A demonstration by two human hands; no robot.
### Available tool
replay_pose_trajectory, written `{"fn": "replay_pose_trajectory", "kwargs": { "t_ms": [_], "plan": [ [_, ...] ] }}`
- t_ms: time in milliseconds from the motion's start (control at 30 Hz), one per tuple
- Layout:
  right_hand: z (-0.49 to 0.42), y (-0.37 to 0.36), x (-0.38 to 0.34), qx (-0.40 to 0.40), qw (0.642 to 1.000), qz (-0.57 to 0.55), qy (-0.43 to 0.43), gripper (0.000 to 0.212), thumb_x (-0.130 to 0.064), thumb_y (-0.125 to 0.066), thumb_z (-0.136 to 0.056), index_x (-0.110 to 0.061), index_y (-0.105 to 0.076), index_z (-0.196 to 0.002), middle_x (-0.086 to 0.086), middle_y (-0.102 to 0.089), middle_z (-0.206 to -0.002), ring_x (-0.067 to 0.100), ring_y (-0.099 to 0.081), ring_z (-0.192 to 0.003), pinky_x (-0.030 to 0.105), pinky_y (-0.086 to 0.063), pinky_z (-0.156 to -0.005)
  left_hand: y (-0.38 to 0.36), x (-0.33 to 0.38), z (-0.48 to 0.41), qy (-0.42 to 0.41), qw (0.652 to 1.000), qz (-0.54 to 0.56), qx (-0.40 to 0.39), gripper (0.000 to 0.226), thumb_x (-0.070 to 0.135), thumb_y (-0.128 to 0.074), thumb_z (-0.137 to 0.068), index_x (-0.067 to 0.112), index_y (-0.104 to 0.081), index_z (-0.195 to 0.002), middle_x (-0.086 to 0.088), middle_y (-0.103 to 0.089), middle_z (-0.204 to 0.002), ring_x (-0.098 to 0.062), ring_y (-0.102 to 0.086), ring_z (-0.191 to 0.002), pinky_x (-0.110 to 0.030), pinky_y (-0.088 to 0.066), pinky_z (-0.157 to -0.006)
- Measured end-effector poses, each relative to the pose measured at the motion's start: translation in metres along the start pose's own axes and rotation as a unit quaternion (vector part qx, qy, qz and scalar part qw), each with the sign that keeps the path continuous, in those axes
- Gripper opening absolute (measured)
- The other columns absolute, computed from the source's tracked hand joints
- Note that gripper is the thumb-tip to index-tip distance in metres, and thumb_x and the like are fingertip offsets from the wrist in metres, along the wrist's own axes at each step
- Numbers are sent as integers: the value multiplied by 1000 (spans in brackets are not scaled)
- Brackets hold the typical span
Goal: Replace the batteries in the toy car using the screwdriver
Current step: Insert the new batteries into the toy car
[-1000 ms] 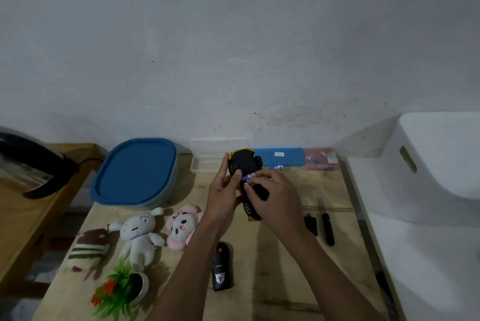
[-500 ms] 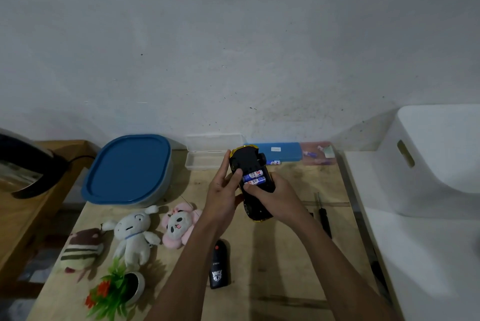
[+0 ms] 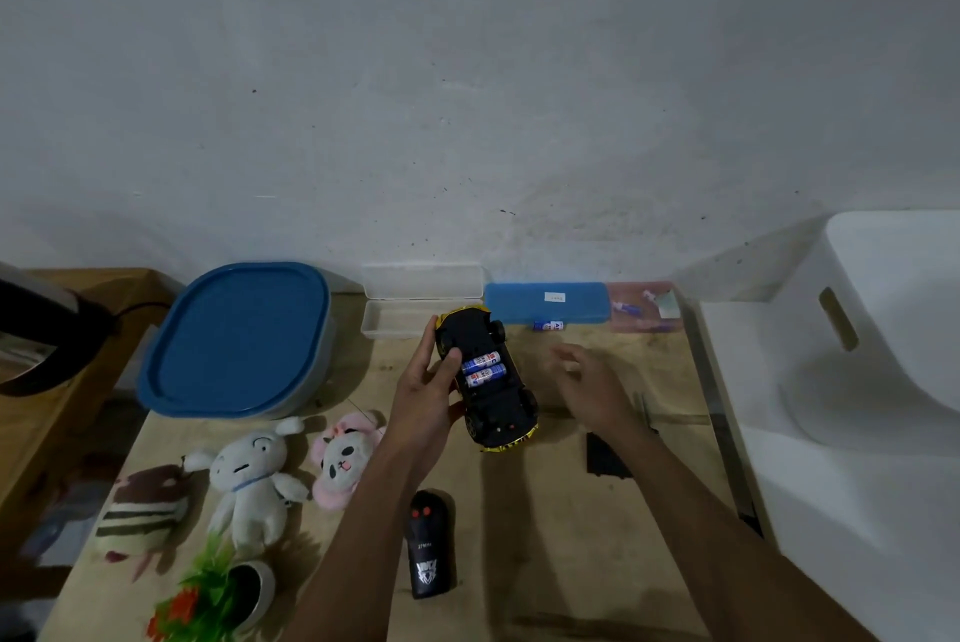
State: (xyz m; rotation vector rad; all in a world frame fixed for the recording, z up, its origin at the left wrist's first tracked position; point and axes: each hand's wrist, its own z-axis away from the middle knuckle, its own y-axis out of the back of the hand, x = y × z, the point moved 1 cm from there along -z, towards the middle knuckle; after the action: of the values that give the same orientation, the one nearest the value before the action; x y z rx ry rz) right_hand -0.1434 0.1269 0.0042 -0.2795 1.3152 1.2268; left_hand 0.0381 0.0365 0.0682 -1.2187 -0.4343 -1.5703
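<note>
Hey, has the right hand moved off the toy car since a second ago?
Yes. The right hand has come off the toy car and shifted right, toward the black cover.

Small white print on the black oval remote control (image 3: 430, 544) lying on the bench (image 3: 545, 511), looks like "27MHz", above a white emblem (image 3: 426, 570) too blurred to read. Red and white lettering on the two blue-and-white batteries (image 3: 483, 368) seated in the black-and-yellow toy car (image 3: 498, 413), illegible. Same on the loose blue battery (image 3: 548, 325) beside the blue plastic case (image 3: 519, 303). White sticker (image 3: 555, 297) on that case, print too small.
</note>
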Motion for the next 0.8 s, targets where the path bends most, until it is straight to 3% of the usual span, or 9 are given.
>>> {"fn": "replay_pose_trajectory", "kwargs": {
  "t_ms": [133, 233, 433, 533, 633, 700, 800],
  "plan": [
    [-40, 0, 14, -9, 964, 242, 108, 40, -23, -53, -97, -21, -51, -137, -1, -53, -140, 16, -52, -122, 29, -43, -98, 3, -2, -10, 14, 1000, 7, 13, 57, 11, -50, -100, 37, -34, -149, 6, -69, -116, -21, -66, -103, -54, -52, -95],
    [-58, -6, 7, 14, 918, 368, 145, 45, -18, -51, -96, -21, -47, -140, -3, -50, -141, 20, -57, -115, 31, -47, -88, 2, -3, -16, 17, 1000, 6, 19, 57, 11, -49, -100, 38, -34, -148, 5, -69, -116, -21, -66, -102, -52, -53, -93],
    [-70, -10, -3, 27, 857, 489, 161, 36, -13, -53, -93, -19, -52, -129, 0, -51, -124, 21, -62, -93, 33, -48, -70, 3, -2, -27, 26, 999, 10, 29, 57, 11, -50, -100, 39, -35, -148, 1, -66, -125, -28, -62, -115, -50, -53, -93],
    [-72, -11, -2, 25, 846, 512, 146, 30, -14, -56, -92, -17, -55, -122, 2, -50, -122, 22, -61, -92, 32, -42, -65, 2, -2, -28, 27, 999, 17, 37, 57, 10, -50, -100, 38, -36, -148, 0, -65, -125, -29, -61, -114, -52, -51, -94],
    [-72, -12, -1, 11, 838, 529, 133, 27, -16, -56, -93, -17, -54, -120, 3, -55, -119, 22, -62, -94, 32, -45, -68, 2, 0, -26, 25, 999, 19, 38, 56, 11, -50, -100, 39, -37, -147, -2, -63, -129, -29, -60, -116, -54, -50, -96],
    [-71, -11, 1, 1, 845, 520, 124, 30, -16, -54, -95, -17, -52, -125, 4, -57, -120, 23, -62, -99, 31, -46, -72, 2, 2, -24, 22, 999, 22, 36, 54, 12, -49, -100, 40, -39, -145, -1, -63, -130, -28, -60, -117, -55, -50, -97],
    [-61, -6, -4, 16, 949, 301, 92, 34, -22, -50, -99, -21, -51, -133, 0, -60, -120, 21, -60, -102, 31, -46, -77, 3, 5, -21, 18, 999, 28, 35, 55, 12, -49, -100, 40, -38, -146, -1, -61, -132, -28, -59, -119, -56, -49, -97]
  ]
}}
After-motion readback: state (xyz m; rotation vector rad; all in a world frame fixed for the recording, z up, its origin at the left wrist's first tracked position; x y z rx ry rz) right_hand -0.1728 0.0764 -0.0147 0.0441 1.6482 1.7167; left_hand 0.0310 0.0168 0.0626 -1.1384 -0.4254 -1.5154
